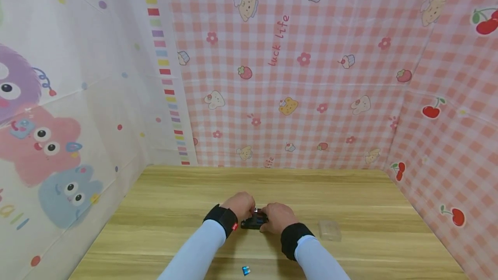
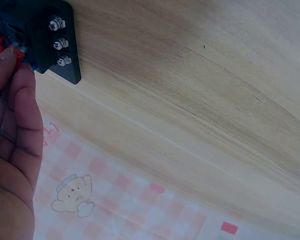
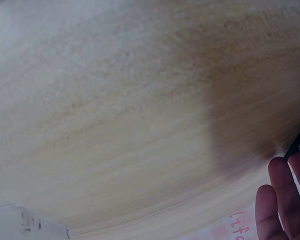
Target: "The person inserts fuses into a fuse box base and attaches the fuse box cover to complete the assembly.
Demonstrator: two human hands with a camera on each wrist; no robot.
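A black fuse block (image 2: 42, 35) with several silver screw terminals (image 2: 60, 44) along its edge lies between my hands. Small red and blue parts sit in its middle in the left wrist view. My left hand (image 1: 240, 204) pinches a small red blade fuse (image 2: 20, 54) between thumb and fingertip, right at the block. From the other side my right hand (image 1: 279, 218) holds the block by its right end. Only a few right fingertips (image 3: 280, 175) and a black corner appear in the right wrist view; the right thumb is out of that view.
A clear plastic cover (image 1: 330, 230) lies on the wooden table (image 1: 175, 193) to the right of my right hand. Nearer to me rest small blue fuses (image 1: 246, 270). Patterned cloth (image 1: 295, 128) hangs behind the table and along both sides.
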